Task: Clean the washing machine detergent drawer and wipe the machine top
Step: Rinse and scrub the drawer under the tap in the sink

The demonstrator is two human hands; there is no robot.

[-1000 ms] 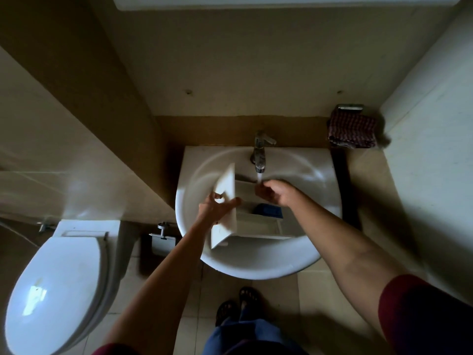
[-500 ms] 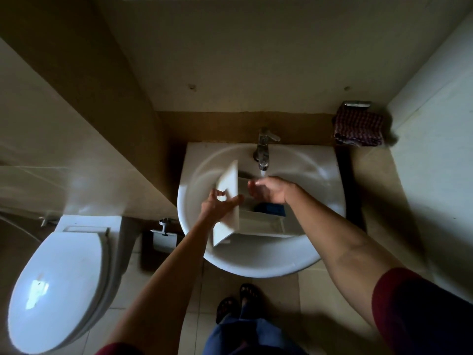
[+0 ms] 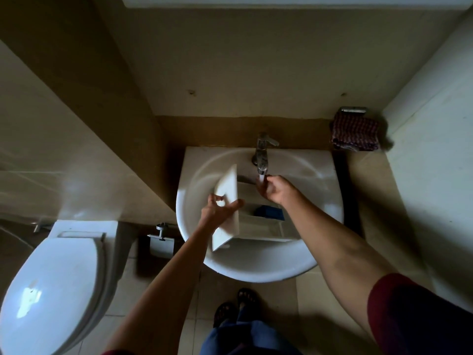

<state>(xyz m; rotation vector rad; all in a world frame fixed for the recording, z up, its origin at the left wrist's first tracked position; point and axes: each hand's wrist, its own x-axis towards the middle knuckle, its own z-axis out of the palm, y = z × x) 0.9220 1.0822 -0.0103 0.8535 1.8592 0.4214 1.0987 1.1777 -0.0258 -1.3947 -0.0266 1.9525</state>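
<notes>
The white detergent drawer (image 3: 258, 224) lies across the white basin (image 3: 194, 190), its flat front panel tilted up at the left. A blue insert (image 3: 268, 212) sits in one of its compartments. My left hand (image 3: 217, 210) grips the front panel. My right hand (image 3: 275, 188) is over the drawer's far end, fingers curled under the water that runs from the metal tap (image 3: 262, 156). Whether those fingers hold anything is hidden.
A closed white toilet (image 3: 51, 285) stands at the left, with a paper holder (image 3: 161, 238) on the wall beside the basin. A dark checked cloth (image 3: 354, 133) hangs from a holder at the right. My feet (image 3: 238, 303) are on the tiled floor below the basin.
My right hand has slid a little right and back along the drawer, staying under the running water. My left hand keeps its grip on the front panel.
</notes>
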